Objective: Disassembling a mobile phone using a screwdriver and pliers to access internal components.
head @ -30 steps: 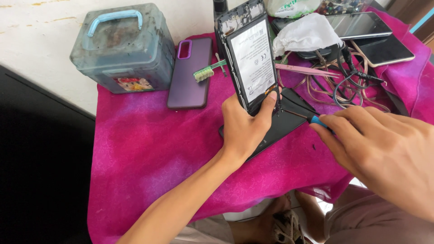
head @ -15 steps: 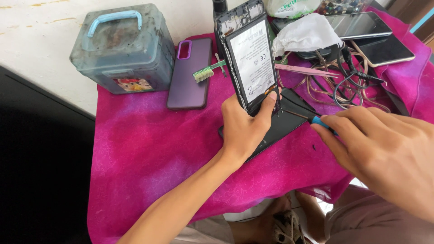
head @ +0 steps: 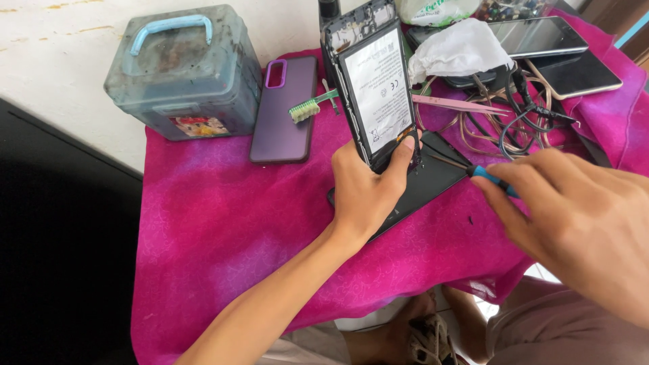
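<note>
My left hand point(head: 368, 189) grips the lower end of an opened phone point(head: 370, 84) and holds it tilted upright, its white battery facing me. A small screwdriver with a blue handle point(head: 490, 178) is pinched in my right hand point(head: 574, 216); its thin tip reaches the phone's bottom edge by my left thumb. Under both hands a black flat panel point(head: 426, 182) lies on the pink cloth point(head: 223, 223).
A grey-blue plastic box with a handle point(head: 182, 74) stands at the back left. Beside it lie a purple phone cover point(head: 284, 108) and a green brush point(head: 311, 107). Tweezers point(head: 460, 105), tangled cables point(head: 514, 115), a white cloth point(head: 453, 51) and two phones point(head: 547, 37) crowd the back right.
</note>
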